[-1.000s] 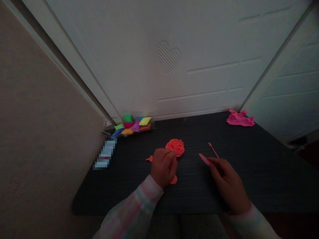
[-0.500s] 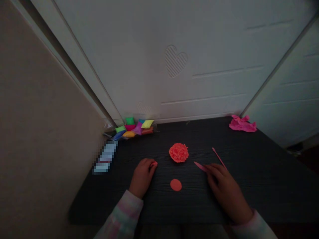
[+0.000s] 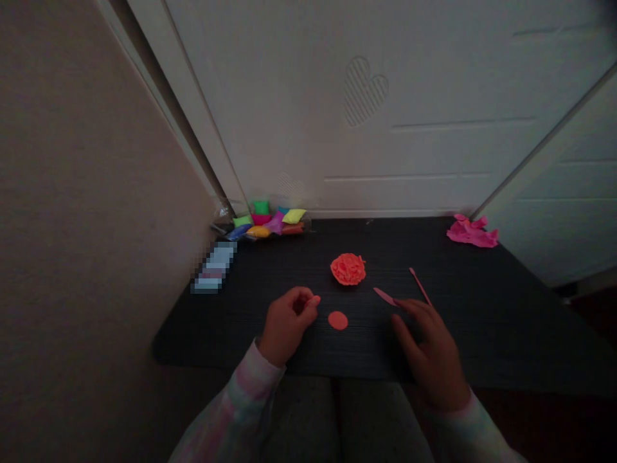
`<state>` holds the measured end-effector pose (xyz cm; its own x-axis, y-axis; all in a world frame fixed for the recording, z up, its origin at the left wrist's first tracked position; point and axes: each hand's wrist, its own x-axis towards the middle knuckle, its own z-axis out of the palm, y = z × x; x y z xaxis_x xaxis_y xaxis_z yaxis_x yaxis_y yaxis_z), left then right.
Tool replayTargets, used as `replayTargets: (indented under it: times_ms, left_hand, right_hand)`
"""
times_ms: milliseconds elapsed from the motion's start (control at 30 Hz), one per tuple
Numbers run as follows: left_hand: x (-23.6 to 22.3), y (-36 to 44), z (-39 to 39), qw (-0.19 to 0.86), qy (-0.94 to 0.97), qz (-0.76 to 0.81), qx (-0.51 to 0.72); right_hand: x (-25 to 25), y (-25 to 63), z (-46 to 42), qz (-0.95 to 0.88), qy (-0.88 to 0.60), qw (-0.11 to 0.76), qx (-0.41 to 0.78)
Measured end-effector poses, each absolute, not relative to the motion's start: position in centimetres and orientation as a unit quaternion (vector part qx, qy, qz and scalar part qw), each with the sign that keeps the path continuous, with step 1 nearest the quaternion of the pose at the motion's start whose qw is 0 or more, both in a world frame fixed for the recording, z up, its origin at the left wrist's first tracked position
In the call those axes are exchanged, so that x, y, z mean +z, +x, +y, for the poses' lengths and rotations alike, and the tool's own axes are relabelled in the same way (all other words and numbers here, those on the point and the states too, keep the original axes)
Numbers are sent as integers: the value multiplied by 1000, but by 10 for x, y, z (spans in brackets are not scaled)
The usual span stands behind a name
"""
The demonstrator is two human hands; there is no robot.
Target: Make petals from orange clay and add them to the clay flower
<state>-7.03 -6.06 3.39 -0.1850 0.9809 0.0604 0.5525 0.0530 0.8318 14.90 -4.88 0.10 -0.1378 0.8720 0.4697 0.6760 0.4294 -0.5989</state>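
Observation:
My left hand [image 3: 288,321] pinches a small piece of orange clay [image 3: 315,300] between thumb and fingertips, just left of a flat orange clay disc [image 3: 338,320] on the table. Behind the disc sits a round lump of orange clay [image 3: 348,269] with a rough, crumbly top. Thumb and fingers apart, my right hand [image 3: 429,344] is open over the table. Its fingertips are at the rear end of a pink plastic clay knife [image 3: 384,296], partly hidden by them. Beyond that hand lies a thin pink modelling stick [image 3: 420,285], its near end close to the knuckles.
Bags of coloured clay [image 3: 270,224] lie at the back left, against the white panel [image 3: 424,83]. A blurred-out pale item [image 3: 215,267] rests at the table's left edge. Crumpled pink material [image 3: 472,231] lies at the back right corner of the dark table [image 3: 511,321].
My left hand has moved right, nearer the disc, with the clay piece raised in its fingertips. The right thumb has come away from the knife. The camera view has tilted down.

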Motion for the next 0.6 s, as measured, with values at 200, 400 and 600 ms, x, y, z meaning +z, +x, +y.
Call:
replayTargets:
  times_ms: [200, 400, 600]
  left_hand:
    - [56, -32, -98, 610, 428, 493, 449]
    - [48, -32, -105, 647, 360, 520, 425]
    - [43, -34, -99, 665, 341, 540, 387]
  right_hand:
    - [25, 115, -93, -770, -399, 394, 303]
    - [20, 110, -95, -787, -383, 408, 259]
    - [14, 110, -86, -797, -373, 398, 260]
